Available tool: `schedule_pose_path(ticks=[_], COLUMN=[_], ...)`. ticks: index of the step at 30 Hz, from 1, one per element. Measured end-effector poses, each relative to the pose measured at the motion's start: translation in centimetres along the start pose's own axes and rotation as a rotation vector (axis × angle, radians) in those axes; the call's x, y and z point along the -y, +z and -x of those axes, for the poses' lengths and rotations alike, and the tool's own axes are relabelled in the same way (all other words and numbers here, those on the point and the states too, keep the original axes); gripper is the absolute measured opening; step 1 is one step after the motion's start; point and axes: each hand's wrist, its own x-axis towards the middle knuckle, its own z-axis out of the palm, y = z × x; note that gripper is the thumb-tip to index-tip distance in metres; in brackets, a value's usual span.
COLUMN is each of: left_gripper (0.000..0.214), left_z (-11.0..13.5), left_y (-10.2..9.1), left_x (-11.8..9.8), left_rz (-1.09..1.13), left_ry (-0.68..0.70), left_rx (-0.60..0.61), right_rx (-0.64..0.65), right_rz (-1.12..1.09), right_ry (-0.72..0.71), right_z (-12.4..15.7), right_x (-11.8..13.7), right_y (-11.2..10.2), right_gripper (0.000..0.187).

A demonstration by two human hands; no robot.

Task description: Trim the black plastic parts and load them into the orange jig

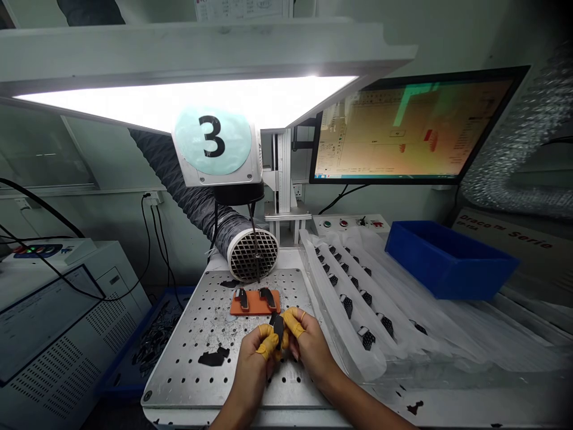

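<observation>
Over the perforated metal plate point(179, 382), my left hand point(257, 358) and my right hand point(308, 343) meet, yellow covers on several fingertips. Both are closed on one small black curved part point(278, 328), pinched between them. Just beyond my fingers lies an orange fixture block point(252, 306). On it stand two similar black pieces, one at the left point(242, 299) and one at the right point(267, 297). Black scraps point(212, 358) rest on the plate left of my hands.
A vent hose mouth point(253, 255) and a machine head marked 3 point(215, 146) stand behind the plate. To the right, white foam sleeves point(371, 364) carry rows of black mesh parts beside a blue bin point(447, 269). A blue tray point(120, 382) of black pieces sits lower left.
</observation>
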Motion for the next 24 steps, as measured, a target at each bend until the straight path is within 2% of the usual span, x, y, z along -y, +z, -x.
schedule_pose_path(ticks=[5, 14, 19, 24], left_gripper=[0.019, 0.019, 0.02, 0.02], left_z=[-0.11, -0.33, -0.33, -0.27], left_y=[-0.28, -0.32, -0.34, -0.5], left_x=[0.22, 0.43, 0.42, 0.68], left_rz=[-0.021, -0.131, -0.156, -0.147], left_ry=[0.03, 0.183, 0.202, 0.155], left_rx=[0.01, -0.021, -0.024, -0.026], right_rx=[0.013, 0.058, 0.057, 0.059], right_rz=[-0.008, 0.006, -0.011, 0.003], right_ry=[-0.019, -0.001, -0.001, -0.008], right_z=[-0.12, 0.26, 0.15, 0.17], right_x=[-0.41, 0.32, 0.34, 0.23], right_y=[-0.14, 0.04, 0.16, 0.11], right_gripper=[0.033, 0.026, 0.027, 0.028])
